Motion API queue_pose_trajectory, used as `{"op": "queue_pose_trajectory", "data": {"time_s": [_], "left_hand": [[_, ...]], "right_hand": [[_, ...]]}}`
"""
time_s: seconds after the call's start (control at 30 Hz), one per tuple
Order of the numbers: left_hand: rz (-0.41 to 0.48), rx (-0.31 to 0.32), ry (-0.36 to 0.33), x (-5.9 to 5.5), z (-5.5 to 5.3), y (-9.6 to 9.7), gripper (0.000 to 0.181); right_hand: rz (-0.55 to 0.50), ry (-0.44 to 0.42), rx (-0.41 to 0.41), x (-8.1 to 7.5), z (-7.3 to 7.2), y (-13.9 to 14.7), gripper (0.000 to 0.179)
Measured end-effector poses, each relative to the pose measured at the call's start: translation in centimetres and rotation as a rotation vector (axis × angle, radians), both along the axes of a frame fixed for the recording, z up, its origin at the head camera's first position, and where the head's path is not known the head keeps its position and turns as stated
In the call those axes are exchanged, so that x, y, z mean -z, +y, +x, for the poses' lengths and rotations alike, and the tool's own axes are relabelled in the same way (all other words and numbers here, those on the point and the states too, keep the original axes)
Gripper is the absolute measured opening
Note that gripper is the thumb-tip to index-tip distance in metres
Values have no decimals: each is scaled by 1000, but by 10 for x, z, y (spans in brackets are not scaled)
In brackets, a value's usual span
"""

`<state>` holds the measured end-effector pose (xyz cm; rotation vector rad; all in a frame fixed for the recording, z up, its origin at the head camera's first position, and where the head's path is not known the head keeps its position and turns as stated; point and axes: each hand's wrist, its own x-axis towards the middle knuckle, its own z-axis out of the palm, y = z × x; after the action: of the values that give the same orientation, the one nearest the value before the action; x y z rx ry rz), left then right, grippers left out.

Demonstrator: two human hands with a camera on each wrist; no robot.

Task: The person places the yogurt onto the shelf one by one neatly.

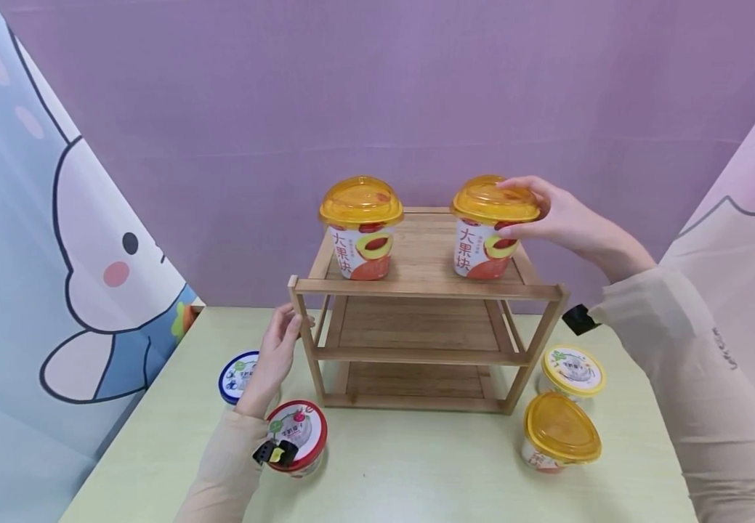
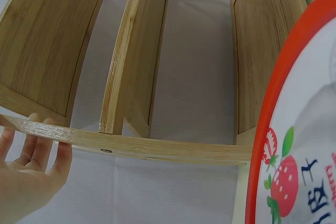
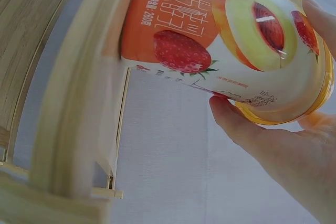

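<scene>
A three-level wooden rack (image 1: pixel 416 319) stands on the table. On its top shelf, my right hand (image 1: pixel 560 214) holds a fruit yogurt cup (image 1: pixel 471 250) by its domed orange lid, thumb on the near side. The right wrist view shows that cup (image 3: pixel 194 30) with its base at the shelf's edge. A second matching cup (image 1: pixel 360 247) stands upright to its left on the same shelf. My left hand (image 1: pixel 275 352) grips the rack's left front post, its fingers bent around the wooden post (image 2: pixel 152 148) in the left wrist view.
On the table left of the rack are a blue-lidded tub (image 1: pixel 236 378) and a red-lidded tub (image 1: pixel 299 428), under my left forearm. To the right are a yellow-lidded tub (image 1: pixel 573 370) and an orange-lidded cup (image 1: pixel 562 428). A purple cloth (image 1: pixel 403 94) hangs behind.
</scene>
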<state>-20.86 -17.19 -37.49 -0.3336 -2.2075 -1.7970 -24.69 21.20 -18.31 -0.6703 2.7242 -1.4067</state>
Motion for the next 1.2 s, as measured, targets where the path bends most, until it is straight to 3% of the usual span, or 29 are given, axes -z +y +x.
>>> {"op": "queue_pose_trajectory", "data": {"time_s": [0.6,0.83,1.2], "left_hand": [[-3,-3,3,1,0,0,33],[-10,1,13,2,-1,0,33],[-16,-11,17,1,0,1,30]], "right_hand": [[-2,25,-58,1,5,0,67],[26,69,-20,1,13,3,88],[-4,191,38,14,33,12,88]]}}
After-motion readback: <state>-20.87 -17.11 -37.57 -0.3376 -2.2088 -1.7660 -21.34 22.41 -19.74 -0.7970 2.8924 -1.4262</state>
